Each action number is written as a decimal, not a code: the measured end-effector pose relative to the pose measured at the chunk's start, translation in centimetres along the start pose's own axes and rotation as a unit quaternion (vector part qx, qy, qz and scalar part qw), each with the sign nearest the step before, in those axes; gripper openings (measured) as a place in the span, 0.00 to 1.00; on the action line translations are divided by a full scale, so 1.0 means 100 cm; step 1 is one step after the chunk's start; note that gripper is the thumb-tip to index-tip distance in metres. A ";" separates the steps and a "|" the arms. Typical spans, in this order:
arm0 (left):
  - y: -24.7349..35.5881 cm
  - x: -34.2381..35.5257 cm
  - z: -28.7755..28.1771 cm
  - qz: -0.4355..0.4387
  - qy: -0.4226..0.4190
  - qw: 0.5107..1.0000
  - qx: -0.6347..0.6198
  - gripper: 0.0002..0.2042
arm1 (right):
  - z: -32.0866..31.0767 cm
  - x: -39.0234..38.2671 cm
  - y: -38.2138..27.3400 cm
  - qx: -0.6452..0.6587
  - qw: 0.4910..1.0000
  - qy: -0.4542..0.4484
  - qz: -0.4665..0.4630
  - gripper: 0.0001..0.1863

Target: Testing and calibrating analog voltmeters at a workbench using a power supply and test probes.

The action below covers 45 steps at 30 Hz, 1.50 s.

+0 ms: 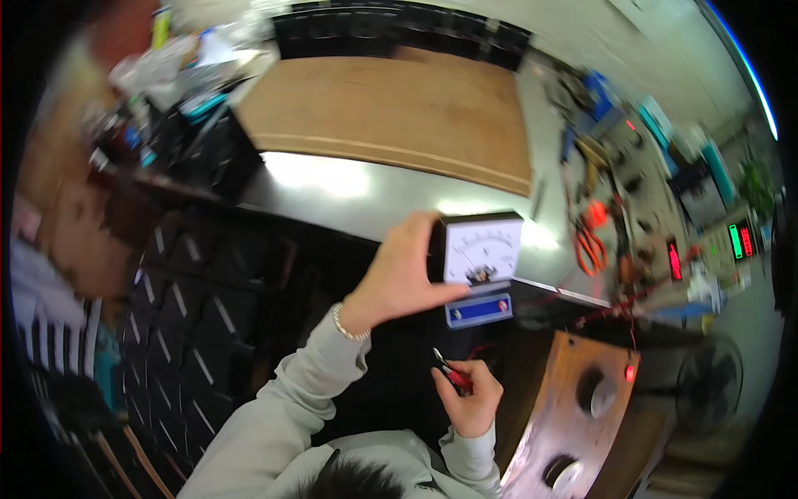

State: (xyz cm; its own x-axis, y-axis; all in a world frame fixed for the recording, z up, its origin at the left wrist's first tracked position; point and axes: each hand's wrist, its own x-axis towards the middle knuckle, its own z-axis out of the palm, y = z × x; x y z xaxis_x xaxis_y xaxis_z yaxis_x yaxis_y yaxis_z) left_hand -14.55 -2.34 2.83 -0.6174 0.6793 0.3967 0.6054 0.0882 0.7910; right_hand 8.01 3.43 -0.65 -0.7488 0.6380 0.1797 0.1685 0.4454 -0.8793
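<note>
My left hand [397, 270] is closed round the side of an analog panel meter [484, 249] with a black case and a white dial, its thumb along the lower edge. The needle and some inner parts show at the dial's bottom. Just below the dial is a blue rectangular panel [480, 311] with a clear rim; I cannot tell whether it belongs to the meter. Lower down, my right hand [474, 399] grips a small red-handled tool [455, 378] with a bright metal tip. The fingers hide most of it, so its exact kind is unclear.
A brown board [391, 121] lies on the metal bench, with a row of black cases [357, 32] behind it. Stacked black boxes [191, 324] stand left. Orange-handled scissors [591, 252], hand tools and instruments are at right, above a copper-coloured panel [573, 399] with knobs.
</note>
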 end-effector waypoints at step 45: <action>-0.201 -0.129 -0.451 -0.477 -0.111 0.680 0.545 0.20 | 0.007 0.107 -0.016 0.058 0.997 -0.046 -0.019 0.20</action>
State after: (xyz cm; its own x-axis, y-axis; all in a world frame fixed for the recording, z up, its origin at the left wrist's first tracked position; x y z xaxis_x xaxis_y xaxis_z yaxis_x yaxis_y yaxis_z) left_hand -41.43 -45.77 2.79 -0.9729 0.0164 -0.2308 0.0695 0.9721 -0.2240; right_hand -0.73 9.14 2.41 -0.8096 0.5594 0.1776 0.0673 0.3891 -0.9187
